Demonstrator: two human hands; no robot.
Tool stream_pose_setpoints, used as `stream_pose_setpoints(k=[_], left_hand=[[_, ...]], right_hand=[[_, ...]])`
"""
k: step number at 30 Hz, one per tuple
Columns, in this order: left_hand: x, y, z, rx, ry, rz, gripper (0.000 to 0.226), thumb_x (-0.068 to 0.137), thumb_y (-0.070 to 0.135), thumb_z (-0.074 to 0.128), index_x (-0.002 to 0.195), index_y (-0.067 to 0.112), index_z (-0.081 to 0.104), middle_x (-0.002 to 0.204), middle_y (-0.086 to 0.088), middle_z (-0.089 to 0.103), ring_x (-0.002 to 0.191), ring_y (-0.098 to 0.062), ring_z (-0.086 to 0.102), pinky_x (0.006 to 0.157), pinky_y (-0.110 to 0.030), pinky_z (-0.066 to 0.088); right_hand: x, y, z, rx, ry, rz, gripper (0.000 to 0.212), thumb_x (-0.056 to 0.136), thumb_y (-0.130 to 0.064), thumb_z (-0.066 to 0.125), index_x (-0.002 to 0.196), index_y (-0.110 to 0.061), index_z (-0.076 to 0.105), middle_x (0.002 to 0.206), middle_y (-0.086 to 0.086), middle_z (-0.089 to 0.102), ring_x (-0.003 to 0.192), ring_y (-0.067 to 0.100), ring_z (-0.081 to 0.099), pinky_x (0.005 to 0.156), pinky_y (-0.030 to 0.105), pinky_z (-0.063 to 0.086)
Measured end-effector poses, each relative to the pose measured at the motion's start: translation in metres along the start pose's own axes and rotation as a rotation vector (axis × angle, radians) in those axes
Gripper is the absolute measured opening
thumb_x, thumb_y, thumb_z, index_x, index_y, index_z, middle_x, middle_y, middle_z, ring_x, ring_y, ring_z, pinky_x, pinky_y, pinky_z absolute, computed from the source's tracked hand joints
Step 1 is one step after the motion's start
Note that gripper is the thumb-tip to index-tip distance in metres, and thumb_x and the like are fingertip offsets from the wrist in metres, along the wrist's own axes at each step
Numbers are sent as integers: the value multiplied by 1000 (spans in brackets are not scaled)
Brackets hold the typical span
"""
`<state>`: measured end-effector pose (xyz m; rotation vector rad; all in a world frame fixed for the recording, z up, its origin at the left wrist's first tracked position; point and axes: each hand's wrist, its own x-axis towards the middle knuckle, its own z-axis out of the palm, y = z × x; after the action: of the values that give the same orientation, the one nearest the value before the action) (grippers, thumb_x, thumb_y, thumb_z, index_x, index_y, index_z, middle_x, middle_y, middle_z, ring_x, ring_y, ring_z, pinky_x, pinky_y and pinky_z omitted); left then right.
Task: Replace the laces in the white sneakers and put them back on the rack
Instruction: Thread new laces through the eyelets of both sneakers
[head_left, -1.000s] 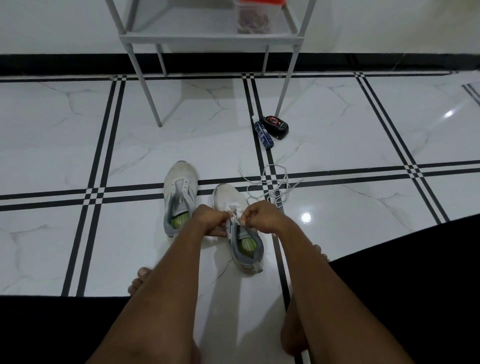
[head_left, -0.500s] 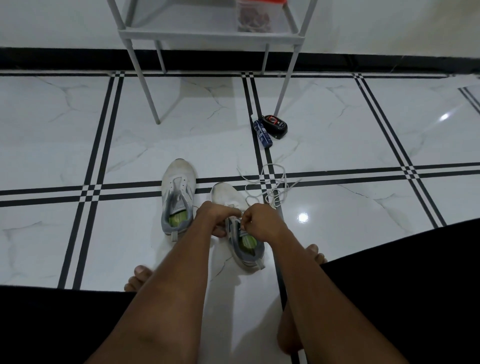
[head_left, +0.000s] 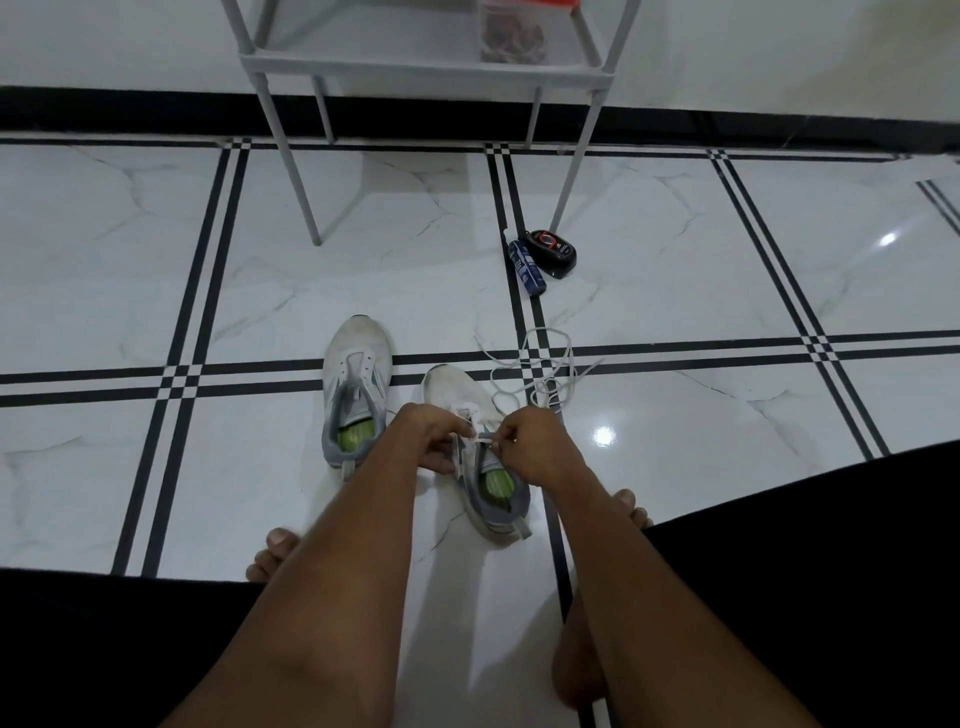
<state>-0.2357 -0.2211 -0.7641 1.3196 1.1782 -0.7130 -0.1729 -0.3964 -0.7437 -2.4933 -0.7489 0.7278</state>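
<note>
Your left hand (head_left: 423, 439) and right hand (head_left: 535, 447) meet over the right white mesh sneaker with grey collar (head_left: 480, 467), fingers curled, each pinching the thin white lace (head_left: 480, 439) at its eyelets. The unlaced matching sneaker (head_left: 356, 384) sits just left of it; a loose white lace (head_left: 540, 371) lies beyond, toward the grey metal rack (head_left: 426, 65).

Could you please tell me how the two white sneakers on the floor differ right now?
The left sneaker lies untouched with no lace showing, while the right sneaker has both hands working a lace at its eyelets. The left sneaker sits farther from the person than the right sneaker. Both are white with grey collars and green insoles.
</note>
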Motion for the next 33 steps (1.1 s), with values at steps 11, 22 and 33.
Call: stream_pose_setpoints(k=[11,22,33], left_hand=[[-7,4,13,-21,149,153,19,68,1,78,83,-9,71,68,-24,73,62,-37,76,68,-49,66],[-14,-42,14,-326,-85,230,39,86,19,85,107,-12,72,95,-27,77,87,-40,78,74,-43,66],[-16,-34,14,-311,2,339,24,85,4,80,94,-16,73,86,-30,75,82,-36,79,70,-36,66]], right_hand=[[3,3,-7,50,-101,68,13,85,-22,78,74,-29,78,81,-13,76,86,9,70,85,32,58],[28,-12,-2,26,-140,-9,12,88,-13,76,83,-21,84,85,-5,78,84,10,71,81,32,59],[40,-20,-2,-243,-199,-92,20,78,-12,76,62,-25,72,78,1,75,78,19,71,77,37,62]])
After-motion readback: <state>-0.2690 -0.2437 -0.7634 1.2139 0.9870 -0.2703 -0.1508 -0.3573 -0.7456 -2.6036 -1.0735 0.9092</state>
